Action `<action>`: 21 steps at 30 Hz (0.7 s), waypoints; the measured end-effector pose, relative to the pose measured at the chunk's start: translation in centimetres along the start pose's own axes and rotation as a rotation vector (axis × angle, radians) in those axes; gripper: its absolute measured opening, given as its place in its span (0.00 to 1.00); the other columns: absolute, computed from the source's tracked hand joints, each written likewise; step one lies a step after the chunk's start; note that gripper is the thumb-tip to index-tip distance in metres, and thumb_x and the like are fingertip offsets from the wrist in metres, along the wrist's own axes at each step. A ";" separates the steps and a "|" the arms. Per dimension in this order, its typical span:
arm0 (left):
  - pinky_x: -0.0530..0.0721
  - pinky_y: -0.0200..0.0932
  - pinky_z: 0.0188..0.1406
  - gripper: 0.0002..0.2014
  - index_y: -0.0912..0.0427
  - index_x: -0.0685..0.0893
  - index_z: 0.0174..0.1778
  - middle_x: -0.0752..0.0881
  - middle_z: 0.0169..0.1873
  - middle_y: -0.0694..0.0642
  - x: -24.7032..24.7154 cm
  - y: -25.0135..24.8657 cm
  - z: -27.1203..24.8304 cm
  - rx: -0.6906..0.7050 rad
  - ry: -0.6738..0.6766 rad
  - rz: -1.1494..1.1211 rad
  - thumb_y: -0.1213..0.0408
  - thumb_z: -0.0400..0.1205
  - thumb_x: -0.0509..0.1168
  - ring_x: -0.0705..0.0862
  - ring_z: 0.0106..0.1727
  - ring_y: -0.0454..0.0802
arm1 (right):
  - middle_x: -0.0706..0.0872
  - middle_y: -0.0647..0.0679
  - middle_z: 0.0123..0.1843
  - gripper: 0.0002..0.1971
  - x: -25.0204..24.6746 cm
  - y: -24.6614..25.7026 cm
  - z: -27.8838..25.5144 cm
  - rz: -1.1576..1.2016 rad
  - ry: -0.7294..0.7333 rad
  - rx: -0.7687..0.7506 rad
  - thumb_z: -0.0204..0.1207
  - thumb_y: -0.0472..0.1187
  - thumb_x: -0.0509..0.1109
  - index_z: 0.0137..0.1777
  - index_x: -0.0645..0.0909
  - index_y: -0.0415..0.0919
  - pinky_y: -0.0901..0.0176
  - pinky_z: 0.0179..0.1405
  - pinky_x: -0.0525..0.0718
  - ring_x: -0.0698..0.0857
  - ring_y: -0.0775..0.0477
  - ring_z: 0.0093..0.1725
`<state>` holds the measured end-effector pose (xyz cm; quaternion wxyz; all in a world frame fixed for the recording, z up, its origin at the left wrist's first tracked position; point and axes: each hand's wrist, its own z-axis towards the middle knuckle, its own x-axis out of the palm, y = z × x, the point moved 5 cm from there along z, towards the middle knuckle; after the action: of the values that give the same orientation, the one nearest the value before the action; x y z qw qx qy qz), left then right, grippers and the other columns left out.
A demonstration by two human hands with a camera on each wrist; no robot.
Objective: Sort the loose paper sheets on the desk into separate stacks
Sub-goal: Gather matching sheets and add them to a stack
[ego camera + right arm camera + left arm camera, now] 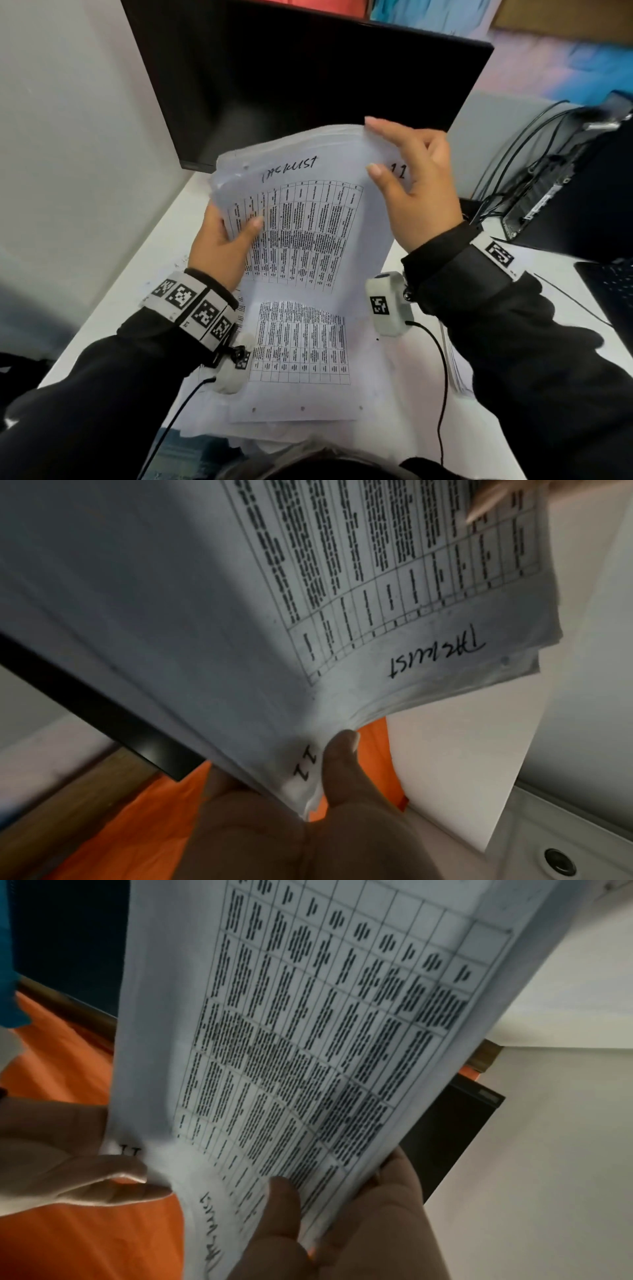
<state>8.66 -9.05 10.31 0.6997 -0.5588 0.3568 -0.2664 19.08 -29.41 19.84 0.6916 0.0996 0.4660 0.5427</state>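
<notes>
A thick bundle of printed sheets (301, 219) stands tilted up over the desk, its top page showing a table, handwriting and the number 11. My left hand (227, 240) grips the bundle's left edge, thumb across the table print (284, 1204). My right hand (407, 178) pinches the top right corner, thumb on the front beside the 11 (337, 753), fingers behind. Below the bundle, another printed table sheet (301, 346) lies flat on a pile of papers on the desk (113, 308).
A dark monitor (308, 75) stands right behind the raised bundle. A black computer box with cables (561, 178) sits at the right, a keyboard corner (613, 291) near it. More sheets (455, 370) lie under my right forearm. A white partition wall is on the left.
</notes>
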 end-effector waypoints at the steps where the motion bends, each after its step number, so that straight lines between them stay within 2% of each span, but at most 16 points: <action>1: 0.82 0.42 0.54 0.22 0.50 0.73 0.69 0.85 0.58 0.45 0.1 0.3 0.1 -0.013 0.014 0.031 0.58 0.78 0.67 0.83 0.60 0.45 | 0.67 0.49 0.56 0.23 0.1 -0.2 0.0 -0.014 0.005 0.011 0.78 0.36 0.66 0.72 0.73 0.52 0.93 0.54 0.61 0.65 0.72 0.54; 3: 0.75 0.27 0.43 0.21 0.52 0.77 0.68 0.84 0.56 0.42 0.2 0.7 0.2 -0.025 0.026 0.112 0.57 0.78 0.68 0.82 0.57 0.42 | 0.68 0.49 0.57 0.26 0.0 0.1 -0.1 -0.009 0.004 0.002 0.77 0.34 0.67 0.74 0.71 0.51 0.93 0.54 0.61 0.66 0.71 0.55; 5: 0.72 0.23 0.40 0.18 0.54 0.79 0.65 0.84 0.53 0.42 0.1 0.8 0.1 -0.031 -0.002 0.138 0.57 0.79 0.66 0.81 0.54 0.41 | 0.71 0.47 0.64 0.32 -0.3 0.3 -0.2 0.072 -0.015 -0.013 0.76 0.31 0.67 0.77 0.64 0.50 0.89 0.57 0.66 0.71 0.67 0.59; 7: 0.76 0.21 0.37 0.16 0.54 0.81 0.63 0.84 0.49 0.39 -0.3 0.9 0.1 -0.036 -0.043 0.091 0.58 0.80 0.65 0.83 0.49 0.34 | 0.71 0.48 0.71 0.36 -0.2 -0.7 -0.6 0.211 -0.041 0.032 0.75 0.30 0.68 0.80 0.57 0.48 0.78 0.66 0.71 0.74 0.63 0.64; 9: 0.77 0.16 0.34 0.13 0.53 0.80 0.62 0.85 0.47 0.37 -0.6 0.9 0.2 -0.043 -0.061 0.024 0.60 0.81 0.64 0.83 0.43 0.24 | 0.74 0.53 0.72 0.36 0.7 -2.8 -1.7 0.365 -0.033 0.201 0.75 0.32 0.69 0.80 0.57 0.46 0.61 0.73 0.74 0.76 0.61 0.69; 11: 0.80 0.19 0.41 0.14 0.54 0.80 0.63 0.86 0.51 0.42 -0.7 1.3 0.4 -0.045 -0.081 -0.003 0.61 0.82 0.63 0.83 0.47 0.26 | 0.80 0.59 0.63 0.30 2.5 -4.9 -3.6 0.389 0.043 0.411 0.77 0.35 0.69 0.77 0.62 0.44 0.53 0.70 0.78 0.80 0.57 0.63; 13: 0.82 0.25 0.49 0.15 0.55 0.78 0.66 0.86 0.55 0.45 -0.6 1.2 0.6 -0.043 -0.091 -0.037 0.62 0.83 0.61 0.83 0.54 0.32 | 0.80 0.59 0.60 0.22 4.1 -6.0 -5.6 0.299 0.140 0.534 0.80 0.39 0.65 0.74 0.69 0.43 0.53 0.69 0.77 0.80 0.56 0.61; 15: 0.83 0.29 0.52 0.14 0.57 0.77 0.66 0.85 0.54 0.42 -0.4 0.5 0.4 -0.019 -0.091 -0.072 0.63 0.84 0.59 0.83 0.53 0.29 | 0.79 0.58 0.60 0.18 4.8 -6.0 -6.5 0.295 0.128 0.573 0.83 0.39 0.61 0.73 0.71 0.43 0.58 0.68 0.75 0.78 0.55 0.63; 17: 0.78 0.19 0.46 0.13 0.52 0.72 0.66 0.80 0.50 0.33 0.0 -0.6 0.0 0.031 -0.097 -0.086 0.62 0.86 0.55 0.79 0.46 0.16 | 0.78 0.60 0.60 0.18 4.2 -5.2 -5.9 0.318 0.050 0.545 0.84 0.37 0.58 0.73 0.70 0.44 0.62 0.66 0.73 0.77 0.58 0.62; 19: 0.70 0.09 0.39 0.17 0.51 0.66 0.72 0.74 0.49 0.27 0.4 -2.0 -0.7 0.087 -0.106 -0.067 0.60 0.87 0.52 0.73 0.42 0.07 | 0.80 0.63 0.55 0.15 3.2 -4.4 -5.0 0.331 -0.031 0.489 0.84 0.36 0.58 0.68 0.72 0.46 0.66 0.63 0.75 0.79 0.64 0.55; 21: 0.70 0.10 0.47 0.17 0.49 0.65 0.72 0.77 0.55 0.31 0.4 -3.0 -1.1 0.159 -0.121 -0.047 0.56 0.87 0.51 0.75 0.51 0.13 | 0.80 0.67 0.51 0.12 2.5 -3.9 -4.6 0.346 -0.064 0.427 0.84 0.35 0.58 0.61 0.73 0.51 0.74 0.58 0.77 0.79 0.75 0.49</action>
<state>8.11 -10.71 13.06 0.7556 -0.5248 0.2783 -0.2760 18.16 -30.51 13.44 0.5664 0.3383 0.5240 0.5387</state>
